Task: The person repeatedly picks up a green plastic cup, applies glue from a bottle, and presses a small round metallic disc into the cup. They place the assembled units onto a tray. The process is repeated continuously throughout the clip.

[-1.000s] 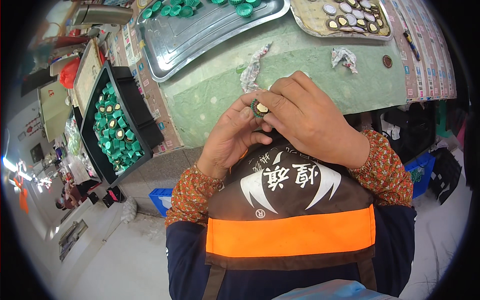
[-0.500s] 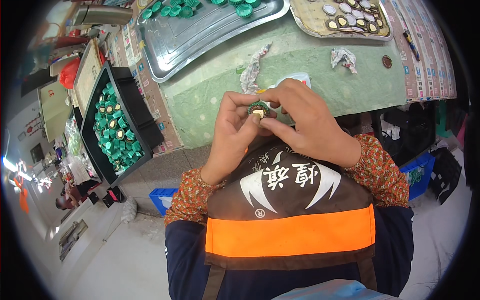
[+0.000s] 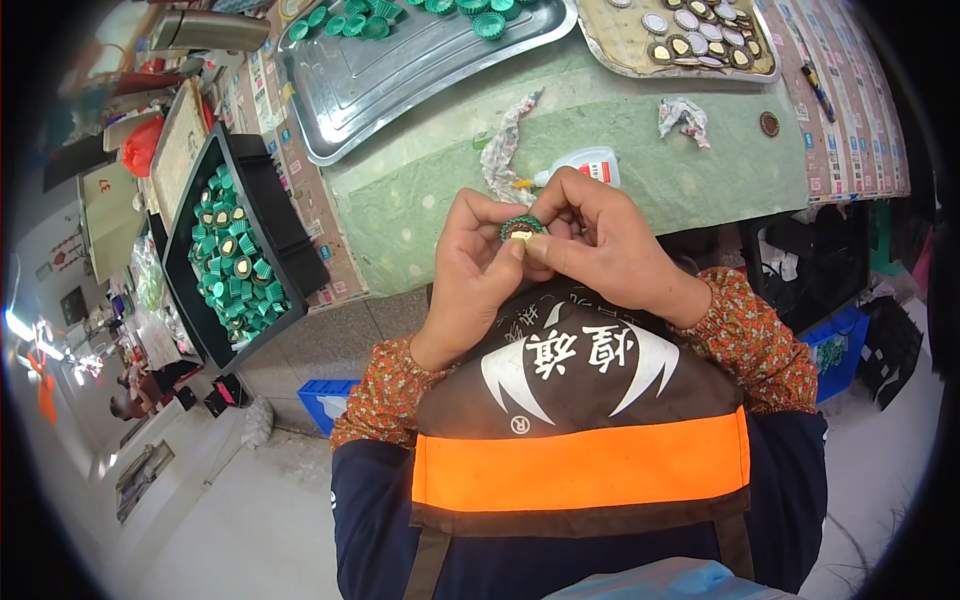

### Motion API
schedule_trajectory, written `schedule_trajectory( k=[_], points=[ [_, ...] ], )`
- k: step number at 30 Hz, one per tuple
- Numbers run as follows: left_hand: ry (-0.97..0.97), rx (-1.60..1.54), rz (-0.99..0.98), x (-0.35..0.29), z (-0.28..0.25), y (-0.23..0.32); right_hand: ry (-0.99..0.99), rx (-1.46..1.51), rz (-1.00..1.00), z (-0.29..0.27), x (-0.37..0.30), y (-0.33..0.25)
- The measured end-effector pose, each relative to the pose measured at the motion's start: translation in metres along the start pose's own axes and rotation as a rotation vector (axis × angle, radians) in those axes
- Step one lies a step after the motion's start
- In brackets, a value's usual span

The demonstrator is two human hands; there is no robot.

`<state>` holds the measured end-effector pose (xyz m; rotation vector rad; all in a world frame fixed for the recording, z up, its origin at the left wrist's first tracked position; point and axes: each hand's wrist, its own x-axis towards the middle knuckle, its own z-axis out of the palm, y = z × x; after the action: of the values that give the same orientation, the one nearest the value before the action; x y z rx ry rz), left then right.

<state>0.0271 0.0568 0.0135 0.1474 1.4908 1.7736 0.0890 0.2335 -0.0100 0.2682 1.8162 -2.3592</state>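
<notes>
Between my two hands is a small green fluted cup (image 3: 521,224), with a brown, cream-centred disc at its opening. My left hand (image 3: 468,262) pinches its left side with thumb and fingers. From the other side, my right hand (image 3: 612,242) grips the same piece, thumb pressed near the cream centre. The fingers hide part of the cup. Just beyond them a white squeeze bottle (image 3: 580,166) with an orange tip lies on the green cloth (image 3: 400,220). A twisted patterned rag (image 3: 503,150) is beside that tip.
Green cups occupy the far metal tray (image 3: 370,100); dark-rimmed discs lie in another tray (image 3: 620,62). At left, a black crate (image 3: 262,175) contains green cups, some with discs. A crumpled rag (image 3: 684,120), a loose brown disc (image 3: 769,123) and a pen (image 3: 819,95) lie right.
My right hand has lowered and drawn in, uncovering more of the squeeze bottle. The cup has dropped slightly and tilted, and my right thumb has come up against the disc.
</notes>
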Motion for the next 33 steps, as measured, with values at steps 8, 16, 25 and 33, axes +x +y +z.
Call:
schedule_trajectory(
  k=[8, 16, 25, 33],
  points=[
    [0.045, 0.016, 0.034, -0.006, 0.007, -0.011, 0.029, 0.134, 0.071, 0.010, -0.006, 0.019],
    [0.194, -0.125, -0.009, -0.004, -0.024, -0.002, 0.006, -0.232, -0.018, 0.006, 0.006, -0.016],
    [0.016, -0.819, 0.526, -0.009, -0.167, 0.076, 0.037, -1.145, -0.498, -0.033, 0.010, -0.030],
    [0.337, 1.057, 0.600, 0.173, -0.066, 0.068, 0.022, -1.306, -0.432, -0.033, 0.022, -0.010]
  ],
)
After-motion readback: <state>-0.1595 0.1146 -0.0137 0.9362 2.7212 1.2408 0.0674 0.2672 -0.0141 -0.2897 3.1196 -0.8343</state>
